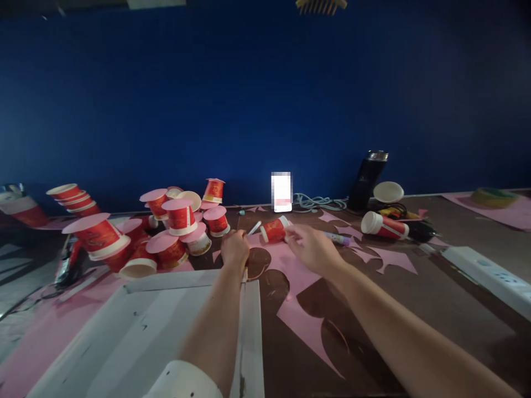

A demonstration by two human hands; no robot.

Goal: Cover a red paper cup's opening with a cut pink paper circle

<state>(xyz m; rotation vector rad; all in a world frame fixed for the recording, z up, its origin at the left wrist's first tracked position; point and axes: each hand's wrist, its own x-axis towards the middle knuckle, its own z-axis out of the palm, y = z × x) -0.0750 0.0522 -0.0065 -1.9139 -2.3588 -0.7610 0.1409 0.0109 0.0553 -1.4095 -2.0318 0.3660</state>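
Observation:
A red paper cup (272,230) lies tipped on its side over pink paper, its white rim facing right. My right hand (311,249) reaches in from the right, its bent fingers closed at that rim. To the left, my left hand (235,247) is closed close to the table, just beyond the corner of a white board. A small white stick (254,228) shows beside its fingers; whether it is held is hidden. Behind my right hand lies a purple-and-white tube (338,239). Cut pink paper (296,271) with round gaps spreads beneath both hands.
Several red cups with pink paper discs (178,215) crowd the left. The white board (166,331) lies under my left forearm. A lit phone (282,193), black bottle (368,179), lying cup (385,226) and power strip (489,279) stand or lie back and right.

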